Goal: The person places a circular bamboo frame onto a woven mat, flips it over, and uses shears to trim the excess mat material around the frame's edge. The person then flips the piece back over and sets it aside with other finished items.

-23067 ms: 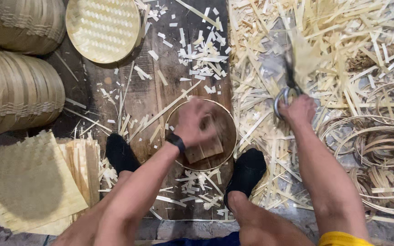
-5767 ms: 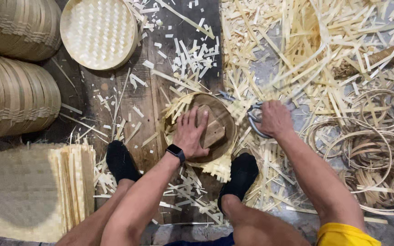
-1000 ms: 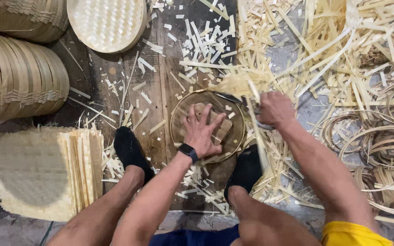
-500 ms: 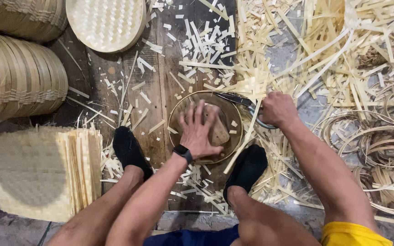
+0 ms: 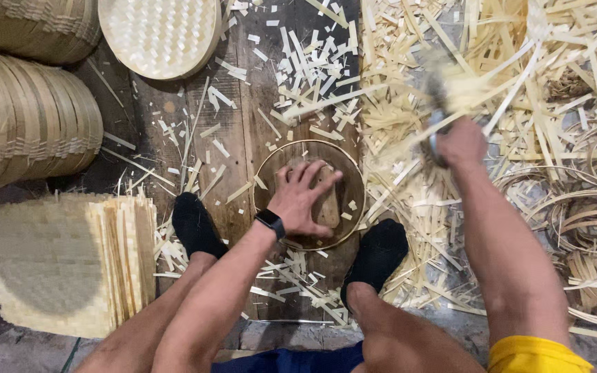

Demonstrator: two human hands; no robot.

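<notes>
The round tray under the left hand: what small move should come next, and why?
Probably bring the right hand with its blurred tool back to the rim of the round tray. The left hand presses the tray flat, and the tool is lifted away over the bamboo scraps.

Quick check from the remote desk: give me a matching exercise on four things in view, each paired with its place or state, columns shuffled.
Things:
1. left hand
2. right hand
3. woven round tray
4. stack of woven mats

Places or states:
A. lying at the top of the wooden boards
B. raised over the bamboo strips, gripping a blurred tool
C. piled on the floor beside the left foot
D. pressed flat inside the round hoop

Pairs: 1-D, 2-B, 3-A, 4-C
</notes>
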